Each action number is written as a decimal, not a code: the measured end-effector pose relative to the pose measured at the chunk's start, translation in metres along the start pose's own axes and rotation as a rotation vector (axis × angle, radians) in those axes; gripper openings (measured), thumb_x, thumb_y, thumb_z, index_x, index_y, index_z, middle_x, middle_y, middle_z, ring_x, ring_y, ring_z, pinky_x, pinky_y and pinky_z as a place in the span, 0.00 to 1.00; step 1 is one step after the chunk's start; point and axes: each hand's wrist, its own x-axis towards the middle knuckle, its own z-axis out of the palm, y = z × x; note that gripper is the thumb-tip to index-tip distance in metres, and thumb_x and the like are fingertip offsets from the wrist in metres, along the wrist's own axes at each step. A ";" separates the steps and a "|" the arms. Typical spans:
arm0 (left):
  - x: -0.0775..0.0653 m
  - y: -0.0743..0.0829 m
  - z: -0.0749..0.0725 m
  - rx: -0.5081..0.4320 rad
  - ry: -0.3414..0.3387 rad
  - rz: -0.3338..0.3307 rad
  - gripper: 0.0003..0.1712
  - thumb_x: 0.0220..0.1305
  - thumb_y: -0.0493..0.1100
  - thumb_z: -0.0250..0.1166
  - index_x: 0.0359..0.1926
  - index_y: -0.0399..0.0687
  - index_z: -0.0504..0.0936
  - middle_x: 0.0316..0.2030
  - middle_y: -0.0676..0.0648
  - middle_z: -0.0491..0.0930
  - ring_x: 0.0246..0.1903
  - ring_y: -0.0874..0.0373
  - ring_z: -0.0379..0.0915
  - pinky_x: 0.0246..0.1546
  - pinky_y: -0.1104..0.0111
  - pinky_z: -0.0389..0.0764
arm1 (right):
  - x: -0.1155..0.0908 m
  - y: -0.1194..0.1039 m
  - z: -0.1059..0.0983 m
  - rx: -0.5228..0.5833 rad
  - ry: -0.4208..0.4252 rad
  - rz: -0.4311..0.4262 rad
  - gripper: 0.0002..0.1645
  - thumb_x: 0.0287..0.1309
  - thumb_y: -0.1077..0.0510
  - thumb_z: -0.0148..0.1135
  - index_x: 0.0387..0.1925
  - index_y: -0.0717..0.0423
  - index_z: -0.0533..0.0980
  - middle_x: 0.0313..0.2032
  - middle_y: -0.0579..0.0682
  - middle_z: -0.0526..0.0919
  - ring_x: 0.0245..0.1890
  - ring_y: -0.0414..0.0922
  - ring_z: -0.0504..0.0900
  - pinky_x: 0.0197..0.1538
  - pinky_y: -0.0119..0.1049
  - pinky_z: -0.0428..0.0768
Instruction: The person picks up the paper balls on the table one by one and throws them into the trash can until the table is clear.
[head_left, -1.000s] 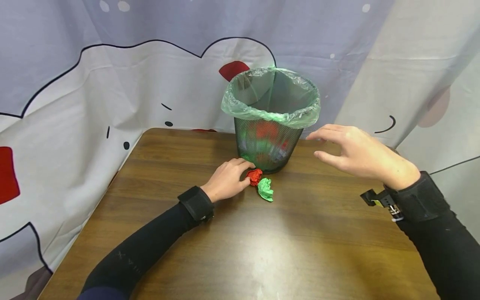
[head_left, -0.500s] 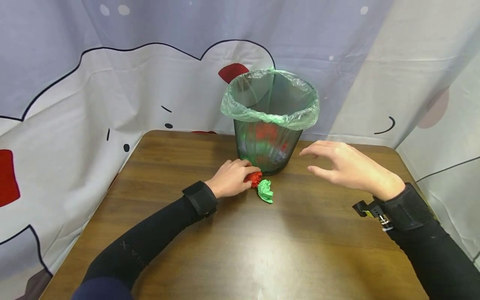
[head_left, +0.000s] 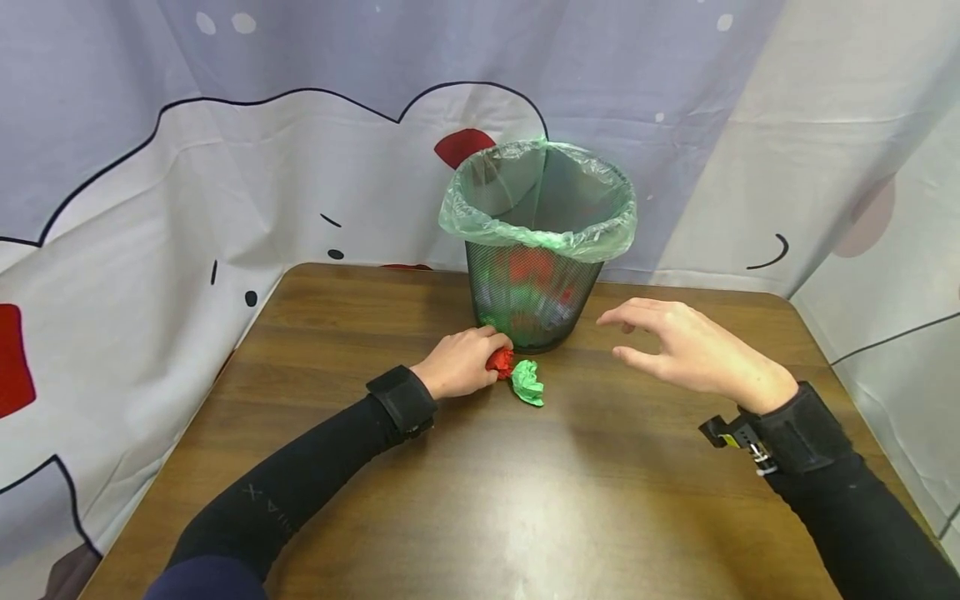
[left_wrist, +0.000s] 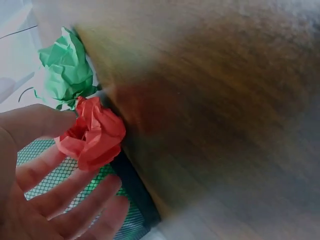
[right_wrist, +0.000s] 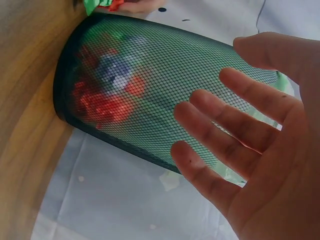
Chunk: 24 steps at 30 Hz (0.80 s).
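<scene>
My left hand (head_left: 463, 363) pinches a crumpled red paper ball (left_wrist: 95, 134) between thumb and fingers, low over the table at the foot of the bin. Just right of it in the head view lies a crumpled green paper ball (head_left: 527, 383) on the wood. The bin (head_left: 534, 292) is black mesh, lined with a pale green plastic bag (head_left: 540, 240) folded over its rim. Through the mesh show red, green and bluish crumpled pieces (right_wrist: 107, 95). My right hand (head_left: 675, 343) hovers to the right of the bin with fingers extended and nothing held.
The brown wooden table (head_left: 615, 517) runs under both arms, its back edge against a patterned curtain (head_left: 225, 183). Each wrist wears a black strap (head_left: 403, 398), the right one with a small camera mount (head_left: 738, 440).
My left fingers have closed round the red paper ball and drawn it slightly left. My right hand has come down and a little left. The green ball stays about where it was.
</scene>
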 end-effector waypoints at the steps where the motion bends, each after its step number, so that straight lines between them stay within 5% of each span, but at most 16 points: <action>1: 0.000 -0.001 0.001 -0.010 -0.002 -0.005 0.23 0.59 0.42 0.70 0.57 0.52 0.80 0.45 0.51 0.79 0.39 0.56 0.75 0.40 0.63 0.78 | 0.000 0.000 0.002 0.004 -0.004 0.002 0.22 0.62 0.55 0.67 0.57 0.47 0.78 0.50 0.39 0.83 0.49 0.41 0.81 0.52 0.43 0.78; 13: -0.003 -0.004 -0.001 -0.083 0.034 -0.012 0.16 0.60 0.37 0.67 0.50 0.50 0.80 0.39 0.53 0.78 0.36 0.59 0.73 0.37 0.67 0.77 | -0.005 0.008 0.025 0.049 -0.035 0.037 0.24 0.62 0.55 0.67 0.60 0.48 0.77 0.53 0.43 0.83 0.48 0.43 0.82 0.50 0.45 0.79; 24: -0.008 0.002 -0.020 -0.079 0.090 0.017 0.14 0.60 0.36 0.66 0.47 0.49 0.81 0.38 0.53 0.78 0.34 0.60 0.73 0.37 0.68 0.77 | -0.011 0.014 0.039 0.104 -0.063 0.066 0.25 0.62 0.56 0.67 0.61 0.46 0.76 0.55 0.42 0.82 0.49 0.43 0.82 0.53 0.47 0.79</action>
